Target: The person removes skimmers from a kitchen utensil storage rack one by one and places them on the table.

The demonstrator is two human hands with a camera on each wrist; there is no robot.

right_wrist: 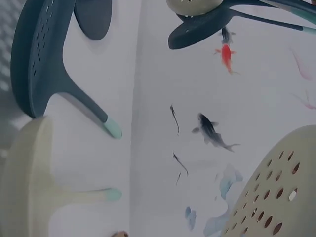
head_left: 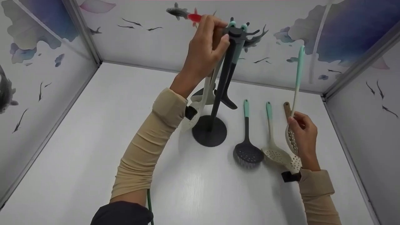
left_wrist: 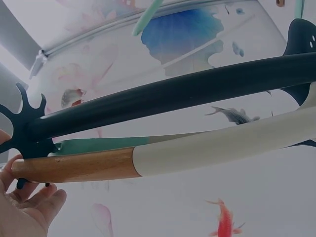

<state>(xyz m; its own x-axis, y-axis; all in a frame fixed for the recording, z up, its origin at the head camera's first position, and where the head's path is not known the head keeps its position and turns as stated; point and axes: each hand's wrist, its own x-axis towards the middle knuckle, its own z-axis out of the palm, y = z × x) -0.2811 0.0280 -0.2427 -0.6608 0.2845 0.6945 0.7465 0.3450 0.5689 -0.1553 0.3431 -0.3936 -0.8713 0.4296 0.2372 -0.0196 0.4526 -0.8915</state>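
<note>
Nearest in the head view, our dark sleeve [head_left: 122,214]; far, our left hand [head_left: 203,47] grips the black rack [head_left: 215,137]; right, our right hand [head_left: 306,134] pinches a pale skimmer [head_left: 298,72]. Left wrist: wooden handle [left_wrist: 74,167] beside the rack. Right wrist: skimmer at right. We judge this a transfer step; next calls for a steady rack.

- The pale surface [head_left: 93,150], shiny toward the near side
- A back wall [head_left: 140,47] behind it, walls standing left and right too
- Painted there: a red fish [head_left: 193,16] beside a grey fish [head_left: 177,12], a pink petal [head_left: 97,6], black squiggles [head_left: 155,28]
- A blue leaf [head_left: 359,25], upper right
- A metal strip [head_left: 82,29] along the left corner
</note>
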